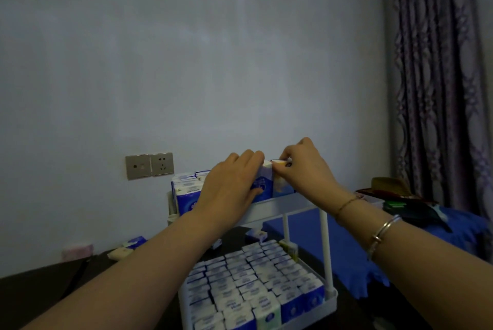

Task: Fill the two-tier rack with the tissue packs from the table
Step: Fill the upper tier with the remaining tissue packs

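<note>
From our head camera we see our left hand [232,183] gripping an upright blue-and-white plastic-wrapped tissue pack [262,183] on the white two-tier plastic rack [277,207]'s upper shelf, our right hand [301,167] pinching the neighbouring pack's top, the lower shelf packed tight, loose packs [128,247] on the dark table [40,292].

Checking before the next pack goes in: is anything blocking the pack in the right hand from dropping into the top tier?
Nothing visible blocks it. The right hand pinches the yellow pack already at the top tier, beside the blue pack that the left hand holds. Its seat is hidden by the tier's rim.
</note>
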Demonstrator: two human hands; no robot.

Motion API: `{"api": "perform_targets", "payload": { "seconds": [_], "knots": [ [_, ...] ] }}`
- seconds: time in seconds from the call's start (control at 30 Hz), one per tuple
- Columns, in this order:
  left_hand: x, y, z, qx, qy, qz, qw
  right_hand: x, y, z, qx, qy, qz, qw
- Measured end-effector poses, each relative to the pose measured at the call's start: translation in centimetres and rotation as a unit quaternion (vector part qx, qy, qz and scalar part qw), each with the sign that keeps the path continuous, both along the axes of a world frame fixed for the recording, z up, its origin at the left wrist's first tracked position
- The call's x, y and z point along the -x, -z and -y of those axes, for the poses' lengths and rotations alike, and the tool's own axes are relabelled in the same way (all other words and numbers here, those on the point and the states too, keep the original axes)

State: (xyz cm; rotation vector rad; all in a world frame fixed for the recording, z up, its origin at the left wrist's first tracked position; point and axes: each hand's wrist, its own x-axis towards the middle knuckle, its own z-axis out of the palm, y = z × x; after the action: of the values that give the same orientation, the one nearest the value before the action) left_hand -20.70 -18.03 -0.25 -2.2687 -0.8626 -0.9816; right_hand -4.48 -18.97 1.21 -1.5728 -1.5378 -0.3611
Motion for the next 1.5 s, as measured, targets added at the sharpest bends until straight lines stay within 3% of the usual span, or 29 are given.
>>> {"api": "perform_targets", "payload": {
  "seconds": [0.27,0.37,0.5,0.63,0.77,0.93,1.07,1.3,1.5],
  "knots": [
    [0.0,0.1,-0.3,0.066,0.008,0.002,0.998,-0.1,1.5,0.2,0.021,-0.03,0.038,0.999],
    [0.3,0.1,-0.4,0.086,0.026,0.011,0.996,-0.1,2.6,0.7,0.074,-0.056,0.088,0.992],
    [0.6,-0.2,-0.6,0.143,0.112,0.116,0.976,-0.3,2.6,1.2,0.124,-0.013,0.171,0.977],
    [1.9,-0.8,0.0,0.167,0.159,0.188,0.955,0.5,2.5,2.1,0.107,0.015,0.152,0.983],
    [3.8,-0.5,0.5,0.186,0.127,0.154,0.962,2.3,3.0,2.6,0.007,-0.034,0.123,0.992],
    [4.4,0.1,0.9,0.101,0.055,0.108,0.988,4.0,2.7,2.3,0.024,-0.048,0.187,0.981],
    [3.8,0.7,1.1,0.039,0.038,0.09,0.994,4.4,2.9,2.1,0.052,-0.074,0.155,0.984],
    [5.2,-0.2,0.6,0.121,0.062,0.15,0.979,4.4,2.5,1.9,0.055,-0.068,0.142,0.986],
    [5.0,-0.3,0.9,0.112,0.038,0.08,0.99,4.7,2.5,1.8,0.053,-0.051,0.134,0.988]
  ]
}}
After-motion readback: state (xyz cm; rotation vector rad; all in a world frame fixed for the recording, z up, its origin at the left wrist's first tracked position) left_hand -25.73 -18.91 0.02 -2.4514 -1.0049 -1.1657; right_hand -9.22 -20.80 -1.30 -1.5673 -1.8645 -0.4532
